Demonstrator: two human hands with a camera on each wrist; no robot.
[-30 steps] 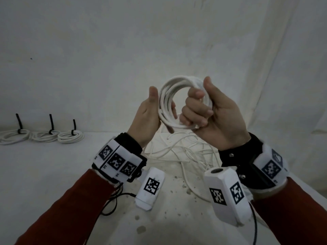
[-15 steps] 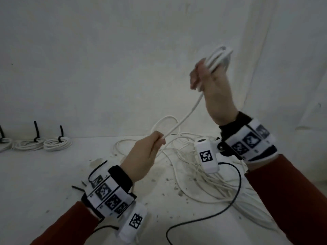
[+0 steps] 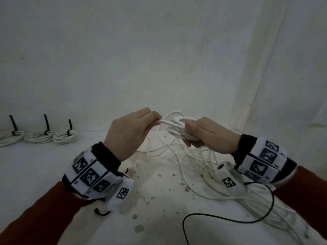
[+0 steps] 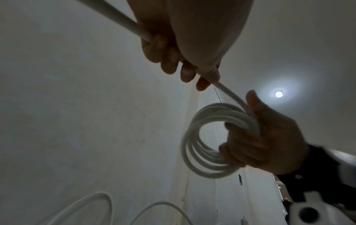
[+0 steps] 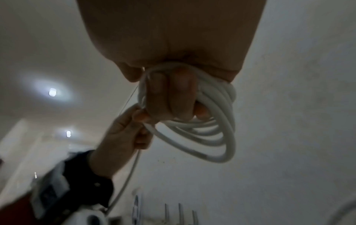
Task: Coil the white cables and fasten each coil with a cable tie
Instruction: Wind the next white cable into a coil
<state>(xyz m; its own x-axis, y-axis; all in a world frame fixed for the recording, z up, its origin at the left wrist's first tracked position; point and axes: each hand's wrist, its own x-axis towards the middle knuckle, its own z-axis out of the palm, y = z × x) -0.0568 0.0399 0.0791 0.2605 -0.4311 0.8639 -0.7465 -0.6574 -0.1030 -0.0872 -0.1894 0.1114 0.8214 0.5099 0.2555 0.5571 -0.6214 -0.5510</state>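
My right hand [image 3: 210, 137] curls round the coil [image 4: 210, 140], held above the table [image 3: 35, 165]. Left hand [image 3: 131, 133] pinches the free cable run [image 4: 115, 16] beside it. Cable looks light, springy, smooth; I judge loops want to spring apart, so grip across all turns. Wrist views show the loops' count; head view shows loose cable [image 3: 203, 174] below and three tied coils [image 3: 66, 137] far left.
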